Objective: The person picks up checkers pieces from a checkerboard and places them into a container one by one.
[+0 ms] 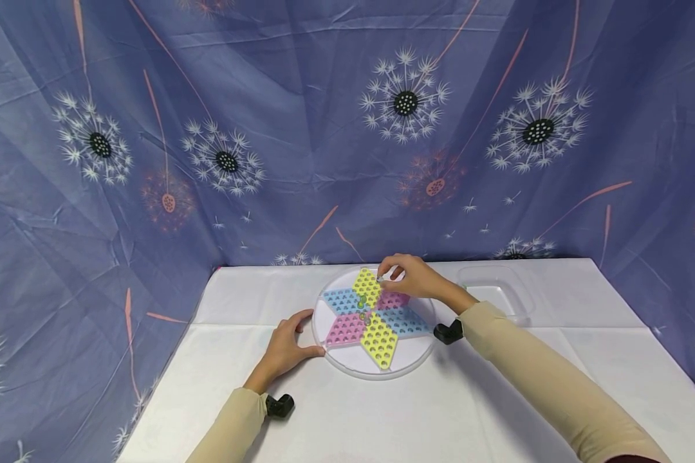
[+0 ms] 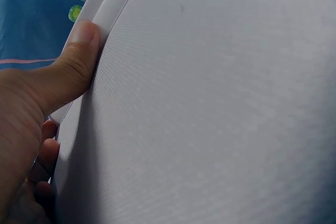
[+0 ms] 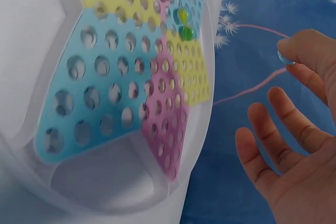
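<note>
Dandelion-print curtain (image 1: 307, 141) round a white-covered counter (image 1: 556, 386)
The blue-violet fabric hangs behind the counter and at both sides, bearing white dandelion heads with dark centres and coral-pink stems. A fold line crosses the counter's covering; towards its back right sits a clear, round-cornered plastic tray (image 1: 500, 294).

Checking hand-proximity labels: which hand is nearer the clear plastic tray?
Right. The right hand pinches a marble above the board, left of the tray; the left hand touches the board's left rim, farther from the tray.
</note>
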Demonstrator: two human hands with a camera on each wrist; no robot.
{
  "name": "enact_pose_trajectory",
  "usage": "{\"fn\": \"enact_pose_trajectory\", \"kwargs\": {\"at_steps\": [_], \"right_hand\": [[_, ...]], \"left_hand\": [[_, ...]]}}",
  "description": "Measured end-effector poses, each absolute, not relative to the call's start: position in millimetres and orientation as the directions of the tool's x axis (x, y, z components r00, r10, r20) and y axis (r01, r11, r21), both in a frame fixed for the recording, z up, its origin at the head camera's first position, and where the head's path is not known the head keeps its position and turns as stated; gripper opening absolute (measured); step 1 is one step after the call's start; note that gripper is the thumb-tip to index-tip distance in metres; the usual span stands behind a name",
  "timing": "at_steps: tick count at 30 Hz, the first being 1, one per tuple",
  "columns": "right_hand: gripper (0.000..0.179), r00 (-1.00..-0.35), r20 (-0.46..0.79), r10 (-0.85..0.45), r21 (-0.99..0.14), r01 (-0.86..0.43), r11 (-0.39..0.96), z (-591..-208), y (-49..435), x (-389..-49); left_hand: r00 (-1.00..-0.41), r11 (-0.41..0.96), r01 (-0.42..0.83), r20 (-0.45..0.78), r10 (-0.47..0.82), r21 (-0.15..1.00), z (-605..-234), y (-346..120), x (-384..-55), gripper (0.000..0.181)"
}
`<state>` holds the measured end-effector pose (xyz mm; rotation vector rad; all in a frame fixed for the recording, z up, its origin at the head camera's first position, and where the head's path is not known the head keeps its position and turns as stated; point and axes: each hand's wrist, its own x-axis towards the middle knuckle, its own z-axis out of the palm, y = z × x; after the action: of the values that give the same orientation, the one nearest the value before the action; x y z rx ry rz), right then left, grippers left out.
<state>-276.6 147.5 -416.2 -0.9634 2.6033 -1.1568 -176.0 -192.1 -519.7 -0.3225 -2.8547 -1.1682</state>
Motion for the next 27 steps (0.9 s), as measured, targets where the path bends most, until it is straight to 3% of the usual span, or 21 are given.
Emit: {"fn": "enact_pose_trajectory", "kwargs": {"at_steps": [15,27], "right_hand": [[0.017,-0.861,0.162,-0.481,-0.698,-0.445,0.561,-418,216,-271],[0.021,-0.940,0.117,-0.319,-0.687,-0.309,0.658,-422,292,-258]], "left_hand": [[-0.977,0.704,0.209,0.117,0.178,0.679,-524,-193,-176,0.095],[-0.979,0.695,0.196,0.100,0.176,0.691,-520,-193,-175,0.097]]}}
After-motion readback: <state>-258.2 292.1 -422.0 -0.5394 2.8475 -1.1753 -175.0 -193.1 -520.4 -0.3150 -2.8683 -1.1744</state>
